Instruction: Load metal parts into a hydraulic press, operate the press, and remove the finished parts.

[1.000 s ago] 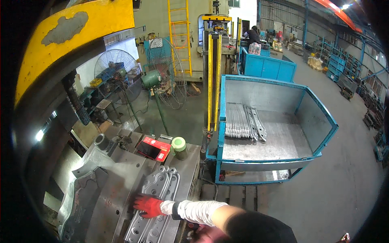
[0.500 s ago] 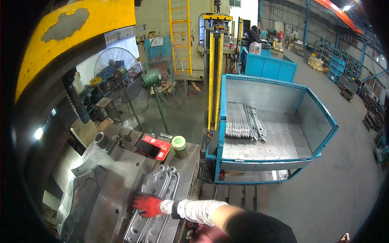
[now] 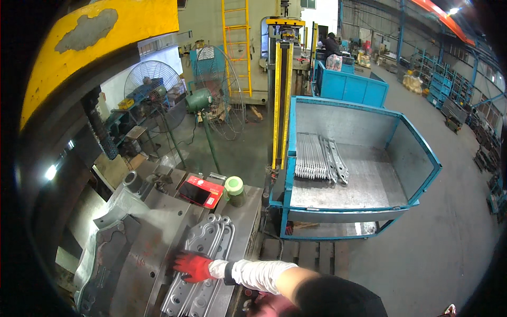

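Note:
My right hand [image 3: 194,266], in a red work glove with a white sleeve behind it, lies across long grey stamped metal arms [image 3: 198,240]. The fingers look spread and reach over the left edge of the parts. At least two of these arms lie side by side, with round holes and raised ridges. They rest lengthwise on the steel bed beside a press die [image 3: 108,264]. The glove hides the middle of the parts. My left hand is not in view.
Beyond the parts stand a red box [image 3: 214,202] with a black phone on it and a green-lidded jar [image 3: 235,191]. To the right is a blue-framed cart [image 3: 364,198] holding a row of similar metal arms [image 3: 311,157]. Fans [image 3: 199,99] stand behind; a person [image 3: 332,50] is farther off.
The view has shifted very slightly. My right hand stays in the same place on the metal arms.

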Demonstrator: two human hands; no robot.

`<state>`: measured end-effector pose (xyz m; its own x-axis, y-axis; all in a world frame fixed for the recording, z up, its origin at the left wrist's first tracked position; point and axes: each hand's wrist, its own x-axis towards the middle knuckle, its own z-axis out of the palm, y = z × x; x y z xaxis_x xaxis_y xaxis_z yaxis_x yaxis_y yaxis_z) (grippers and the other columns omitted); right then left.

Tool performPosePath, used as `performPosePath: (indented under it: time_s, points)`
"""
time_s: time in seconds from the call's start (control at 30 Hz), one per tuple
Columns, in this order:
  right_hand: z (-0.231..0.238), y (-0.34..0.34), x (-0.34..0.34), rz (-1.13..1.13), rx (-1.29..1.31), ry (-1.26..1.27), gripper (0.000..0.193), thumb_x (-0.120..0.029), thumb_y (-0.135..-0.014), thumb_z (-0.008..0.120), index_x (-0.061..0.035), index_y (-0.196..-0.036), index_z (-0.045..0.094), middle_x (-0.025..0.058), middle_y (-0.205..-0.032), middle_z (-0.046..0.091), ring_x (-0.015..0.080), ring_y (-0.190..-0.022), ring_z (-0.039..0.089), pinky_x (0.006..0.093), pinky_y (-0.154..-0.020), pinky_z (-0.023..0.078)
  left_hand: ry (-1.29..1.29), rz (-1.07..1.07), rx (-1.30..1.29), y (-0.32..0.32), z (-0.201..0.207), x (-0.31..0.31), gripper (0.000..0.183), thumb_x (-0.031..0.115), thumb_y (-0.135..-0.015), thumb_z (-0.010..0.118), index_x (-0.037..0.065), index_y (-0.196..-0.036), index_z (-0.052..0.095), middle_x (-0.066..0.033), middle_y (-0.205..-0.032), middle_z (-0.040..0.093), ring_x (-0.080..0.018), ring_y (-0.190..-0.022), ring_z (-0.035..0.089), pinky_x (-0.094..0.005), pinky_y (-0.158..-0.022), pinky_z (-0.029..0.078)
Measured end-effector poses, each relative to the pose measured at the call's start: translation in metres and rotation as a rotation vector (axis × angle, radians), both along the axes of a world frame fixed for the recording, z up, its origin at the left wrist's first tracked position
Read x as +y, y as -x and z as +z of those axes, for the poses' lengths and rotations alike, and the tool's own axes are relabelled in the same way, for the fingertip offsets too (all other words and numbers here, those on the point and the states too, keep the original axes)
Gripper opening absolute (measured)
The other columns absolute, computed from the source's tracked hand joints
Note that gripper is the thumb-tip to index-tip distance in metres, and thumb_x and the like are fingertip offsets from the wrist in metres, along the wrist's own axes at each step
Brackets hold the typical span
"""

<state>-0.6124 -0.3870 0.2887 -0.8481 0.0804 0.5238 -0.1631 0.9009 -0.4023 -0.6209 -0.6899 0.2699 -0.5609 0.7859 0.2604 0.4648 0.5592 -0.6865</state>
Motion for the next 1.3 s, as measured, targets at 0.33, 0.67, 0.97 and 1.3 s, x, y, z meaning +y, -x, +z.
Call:
performPosePath:
  time_s: [0.33,0.67,0.97,1.3]
  points:
    - [0.001,-0.002,-0.001,-0.010,0.019,-0.004,0.059,-0.031,-0.076,0.063,-0.0007,-0.125,0.048,0.0230,-0.127,0.048,0.0410,-0.125,0.040,0.0496,-0.108,0.029,-0.049,-0.002,-0.077,0.019,-0.035,-0.010,0.061,0.040,-0.091,0.041,0.004,-0.140,0.037,-0.0227,-0.145,0.031,-0.0386,-0.133,0.030,-0.0584,-0.110,0.014]
    - [-0.007,0.000,-0.001,-0.032,0.096,-0.032,0.058,-0.031,-0.077,0.064,-0.0001,-0.124,0.049,0.0230,-0.125,0.049,0.0407,-0.124,0.041,0.0495,-0.108,0.029,-0.100,-0.007,-0.157,0.033,-0.065,-0.024,0.060,0.040,-0.092,0.039,0.004,-0.140,0.036,-0.0226,-0.145,0.031,-0.0387,-0.133,0.030,-0.0592,-0.109,0.015]
    - [-0.012,0.002,-0.002,-0.061,0.114,-0.036,0.060,-0.038,-0.077,0.061,-0.0011,-0.123,0.052,0.0225,-0.124,0.050,0.0396,-0.123,0.042,0.0506,-0.110,0.025,-0.150,-0.013,-0.228,0.037,-0.070,-0.025,0.060,0.040,-0.092,0.038,0.005,-0.140,0.036,-0.0226,-0.145,0.031,-0.0388,-0.133,0.030,-0.0599,-0.108,0.016]
    - [-0.011,0.001,-0.004,-0.044,0.131,-0.012,0.059,-0.036,-0.077,0.061,-0.0008,-0.123,0.051,0.0230,-0.124,0.049,0.0397,-0.124,0.041,0.0499,-0.110,0.026,-0.206,-0.011,-0.306,0.041,-0.078,-0.032,0.060,0.040,-0.093,0.036,0.005,-0.141,0.035,-0.0226,-0.146,0.030,-0.0389,-0.133,0.030,-0.0606,-0.108,0.017]
